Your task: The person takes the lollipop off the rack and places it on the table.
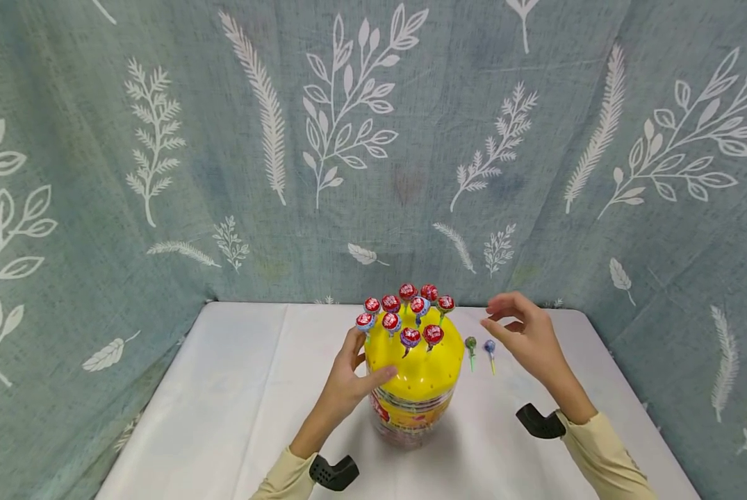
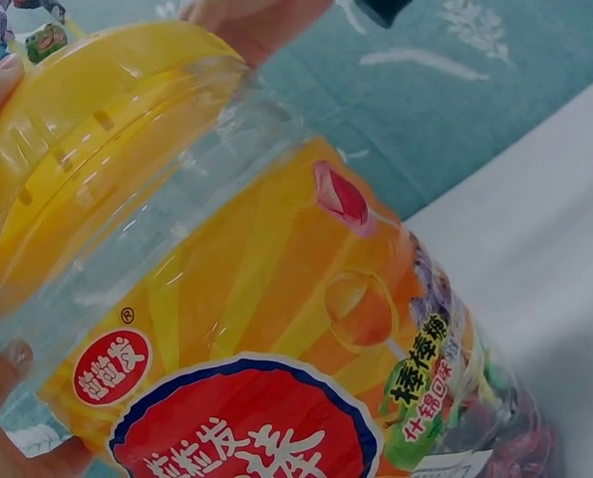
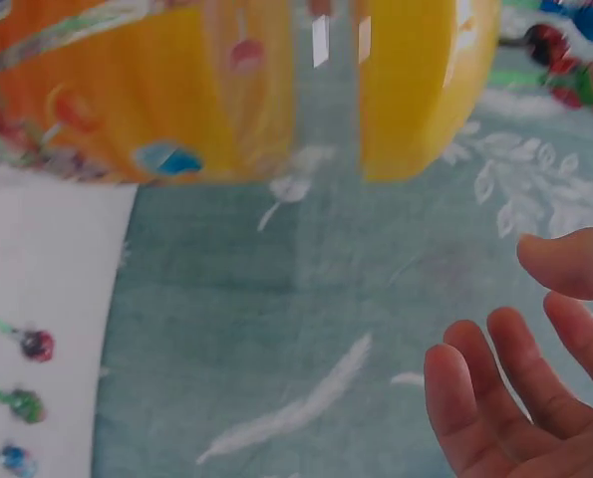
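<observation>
A clear candy jar (image 1: 413,417) with a yellow lid (image 1: 411,371) stands on the table, tilted in the left wrist view by the camera's angle. Several lollipops (image 1: 410,338) in red, blue and purple wrappers stick up from the lid. My left hand (image 1: 351,378) grips the lid's left side, thumb over the top edge and fingers round the side. Right of the jar, my right hand (image 1: 523,333) is raised with nothing in it, fingers loosely bent and thumb apart. Below it on the table lie a green lollipop (image 1: 470,343) and a blue lollipop (image 1: 489,346).
Another lollipop with a dark red wrapper (image 3: 37,345) lies beside those two in the right wrist view. A white cloth (image 1: 273,375) covers the table. Behind and at the sides hangs a grey-green curtain (image 1: 411,229) with white leaf prints.
</observation>
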The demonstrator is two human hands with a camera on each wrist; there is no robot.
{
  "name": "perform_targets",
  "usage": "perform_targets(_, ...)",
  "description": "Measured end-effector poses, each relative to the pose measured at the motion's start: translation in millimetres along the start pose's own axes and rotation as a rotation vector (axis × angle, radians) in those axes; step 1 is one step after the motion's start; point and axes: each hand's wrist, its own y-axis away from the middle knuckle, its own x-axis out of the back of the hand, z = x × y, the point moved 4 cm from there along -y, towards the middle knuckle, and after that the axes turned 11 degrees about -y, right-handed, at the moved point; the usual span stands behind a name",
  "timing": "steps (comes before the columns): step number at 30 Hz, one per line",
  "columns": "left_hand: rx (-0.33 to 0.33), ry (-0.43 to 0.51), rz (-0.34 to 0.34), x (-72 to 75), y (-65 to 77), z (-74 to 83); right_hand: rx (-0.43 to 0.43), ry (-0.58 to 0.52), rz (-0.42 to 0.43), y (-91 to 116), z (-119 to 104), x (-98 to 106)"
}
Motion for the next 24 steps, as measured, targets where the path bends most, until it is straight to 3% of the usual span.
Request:
perform_targets(8, -0.018, 0.010, 0.008, 2.2, -0.5, -1.4, 0.052, -0.074, -0.043, -2.8, -33.1, -13.3)
perform_targets(15, -0.028, 0.029, 0.014, 3.5, 0.0, -2.7, 0.104, -0.128, -0.084, -0.9, -77.4, -25.7)
perform_targets(24, -0.039, 0.045, 0.000, 1.4, 1.2, -5.9, 0.147, -0.200, -0.099, -3.5, -87.3, -41.4)
